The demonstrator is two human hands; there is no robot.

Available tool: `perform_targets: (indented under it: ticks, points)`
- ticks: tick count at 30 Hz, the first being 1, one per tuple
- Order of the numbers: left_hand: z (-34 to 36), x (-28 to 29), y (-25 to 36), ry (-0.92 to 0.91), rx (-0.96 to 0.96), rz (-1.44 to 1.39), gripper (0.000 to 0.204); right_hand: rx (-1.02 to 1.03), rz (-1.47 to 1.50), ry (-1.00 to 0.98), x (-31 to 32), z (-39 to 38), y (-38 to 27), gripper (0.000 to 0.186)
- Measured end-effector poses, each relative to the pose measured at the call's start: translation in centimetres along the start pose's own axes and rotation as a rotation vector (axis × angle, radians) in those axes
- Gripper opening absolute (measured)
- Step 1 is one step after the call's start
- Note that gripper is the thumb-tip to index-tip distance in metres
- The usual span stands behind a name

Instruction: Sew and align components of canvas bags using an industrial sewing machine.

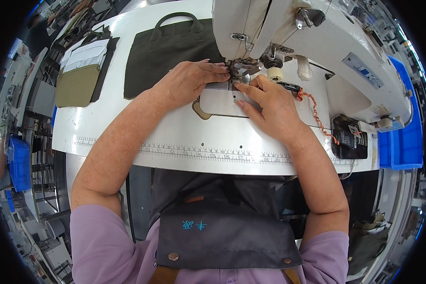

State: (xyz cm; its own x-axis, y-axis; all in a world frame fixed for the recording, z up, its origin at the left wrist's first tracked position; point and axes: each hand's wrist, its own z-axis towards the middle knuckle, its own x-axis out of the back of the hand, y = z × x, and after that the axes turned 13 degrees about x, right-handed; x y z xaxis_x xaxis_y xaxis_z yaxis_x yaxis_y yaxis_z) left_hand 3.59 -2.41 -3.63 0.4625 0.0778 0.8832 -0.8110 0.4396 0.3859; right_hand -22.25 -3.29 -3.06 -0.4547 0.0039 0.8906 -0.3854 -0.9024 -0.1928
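A dark green fabric bag panel point(149, 54) with a looped handle point(177, 20) lies on the white sewing table, its right side reaching under the head of a sewing machine point(336, 42). My left hand point(191, 81) rests flat on the panel's near right part, fingers stretched toward the presser foot point(233, 71). On the other side of the foot is my right hand point(272, 104). Its index fingertip touches down close to the foot, and the thumb is held apart from it over the machine bed. The fabric edge at the needle is mostly hidden by my fingers.
Olive and white fabric pieces point(83, 71) are stacked on the table's left. A ruler strip point(213, 154) runs along its front edge. At the right are an orange coiled cord point(314, 109), a black control box point(349, 137) and a blue bin point(402, 142).
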Motion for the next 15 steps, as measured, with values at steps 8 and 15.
perform_targets:
  ticks: [8, 15]
  points:
    - [-3.1, -2.0, 4.0, 0.097, 0.083, 0.326, 0.045, 0.015, -0.019, 0.020, 0.1, 0.2, -0.3, 0.037]
    - [-0.4, 2.6, 7.3, -0.390, 0.303, 0.320, 0.044, 0.024, -0.044, 0.023, -0.3, -0.2, 0.2, 0.040]
